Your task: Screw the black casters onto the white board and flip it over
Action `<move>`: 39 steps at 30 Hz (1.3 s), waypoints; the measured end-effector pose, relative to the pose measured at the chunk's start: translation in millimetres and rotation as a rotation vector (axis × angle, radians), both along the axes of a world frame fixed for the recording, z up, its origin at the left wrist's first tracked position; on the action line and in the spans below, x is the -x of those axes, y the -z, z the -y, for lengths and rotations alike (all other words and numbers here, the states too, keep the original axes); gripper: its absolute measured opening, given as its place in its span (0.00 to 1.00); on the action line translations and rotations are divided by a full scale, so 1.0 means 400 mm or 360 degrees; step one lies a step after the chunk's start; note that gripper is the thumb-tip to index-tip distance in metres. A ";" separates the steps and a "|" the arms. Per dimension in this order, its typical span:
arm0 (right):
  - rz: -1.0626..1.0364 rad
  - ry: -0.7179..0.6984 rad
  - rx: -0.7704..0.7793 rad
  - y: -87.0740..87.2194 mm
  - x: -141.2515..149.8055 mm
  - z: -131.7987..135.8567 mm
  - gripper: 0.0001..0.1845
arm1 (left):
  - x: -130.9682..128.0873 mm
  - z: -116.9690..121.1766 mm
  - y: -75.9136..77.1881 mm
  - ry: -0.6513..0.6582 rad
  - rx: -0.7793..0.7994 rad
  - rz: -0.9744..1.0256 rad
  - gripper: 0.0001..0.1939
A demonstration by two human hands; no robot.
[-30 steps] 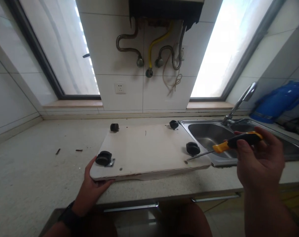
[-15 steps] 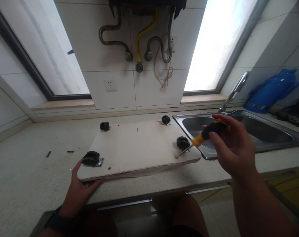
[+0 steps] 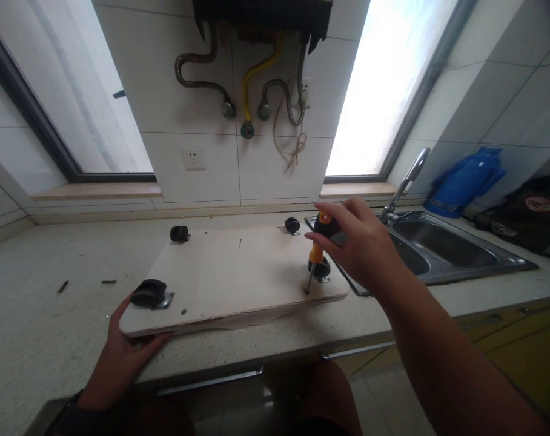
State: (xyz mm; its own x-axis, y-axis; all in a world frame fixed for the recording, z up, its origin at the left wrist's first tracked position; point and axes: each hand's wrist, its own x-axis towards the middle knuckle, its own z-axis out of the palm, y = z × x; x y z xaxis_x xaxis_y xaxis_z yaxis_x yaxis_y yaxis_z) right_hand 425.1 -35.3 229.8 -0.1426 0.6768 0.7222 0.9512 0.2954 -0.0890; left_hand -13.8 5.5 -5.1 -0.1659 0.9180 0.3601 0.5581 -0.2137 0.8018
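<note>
A white board (image 3: 238,272) with several black caster wheels (image 3: 148,293) lies wheels-up on the counter. My left hand (image 3: 125,345) grips its near left corner, fingers behind the edge and thumb along the front underside. In my right hand (image 3: 357,242) is a yellow and black screwdriver (image 3: 317,251), held by the handle and standing nearly upright. Its tip meets a screw (image 3: 306,291) near the board's front right corner, beside the right front caster (image 3: 319,268). Another screw (image 3: 183,312) sits in the board's front left part.
To the right is a steel double sink (image 3: 447,242) with a faucet (image 3: 406,181). Behind it stand a blue thermos jug (image 3: 466,181) and a dark bag (image 3: 524,212). Two small brown strips (image 3: 108,281) lie on the counter (image 3: 34,339) at left. Hoses (image 3: 202,83) hang on the tiled wall.
My right hand has swung left and raised the screwdriver from a slant to nearly upright, its tip still at the same screw. My left hand keeps its grip. The view has shifted slightly right.
</note>
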 end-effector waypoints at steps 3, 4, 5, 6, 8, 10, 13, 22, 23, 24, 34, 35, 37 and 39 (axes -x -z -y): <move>0.0021 -0.0221 0.0227 -0.024 -0.024 0.003 0.27 | -0.006 0.005 -0.002 -0.0005 0.0013 0.0031 0.60; 0.0038 -0.0317 0.0299 -0.033 -0.035 0.003 0.28 | -0.004 0.003 0.001 0.0008 0.0027 0.0041 0.60; 0.0056 -0.0385 0.0354 -0.039 -0.043 0.004 0.28 | 0.000 0.001 0.005 0.0024 0.0041 0.0050 0.60; 0.0065 -0.0416 0.0379 -0.042 -0.049 0.004 0.28 | 0.006 -0.003 0.011 0.0040 0.0050 0.0054 0.61; 0.0063 -0.0395 0.0329 -0.039 -0.046 0.001 0.27 | 0.019 -0.013 0.022 0.0063 0.0051 0.0045 0.62; 0.0040 -0.0298 0.0180 -0.025 -0.028 -0.004 0.25 | 0.028 -0.020 0.030 0.0064 0.0035 0.0017 0.63; 0.0020 -0.0088 0.0009 -0.009 0.007 -0.009 0.25 | 0.029 -0.020 0.031 0.0043 0.0015 -0.0023 0.62; 0.0046 -0.0303 0.0620 -0.054 -0.025 -0.002 0.36 | 0.031 -0.020 0.044 0.0026 0.0055 0.0022 0.63; 0.0018 -0.0305 0.0632 -0.055 -0.026 -0.004 0.35 | 0.034 -0.023 0.045 0.0028 0.0045 0.0012 0.63; -0.0009 -0.0287 0.0628 -0.055 -0.024 -0.007 0.33 | 0.038 -0.025 0.046 0.0025 0.0036 -0.0005 0.63; 0.0145 0.0144 0.0398 -0.034 0.003 -0.043 0.27 | 0.032 -0.021 0.028 0.0022 0.0115 -0.0063 0.61; 0.0165 0.0171 0.0375 -0.031 0.006 -0.043 0.27 | 0.030 -0.020 0.025 0.0027 0.0117 -0.0059 0.61; 0.0203 0.0190 0.0358 -0.029 0.013 -0.039 0.27 | 0.028 -0.019 0.022 0.0027 0.0108 -0.0054 0.60; 0.0214 0.0143 0.0374 -0.032 0.020 -0.031 0.29 | 0.029 -0.018 0.024 0.0008 0.0098 -0.0051 0.60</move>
State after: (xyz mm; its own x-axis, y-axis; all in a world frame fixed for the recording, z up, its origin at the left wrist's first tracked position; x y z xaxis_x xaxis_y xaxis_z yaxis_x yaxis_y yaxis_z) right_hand 417.1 -23.0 242.5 -0.1583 0.8378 0.5225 0.9806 0.1954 -0.0163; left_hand -25.5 12.7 -14.8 -0.1509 0.9393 0.3083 0.5827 -0.1674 0.7953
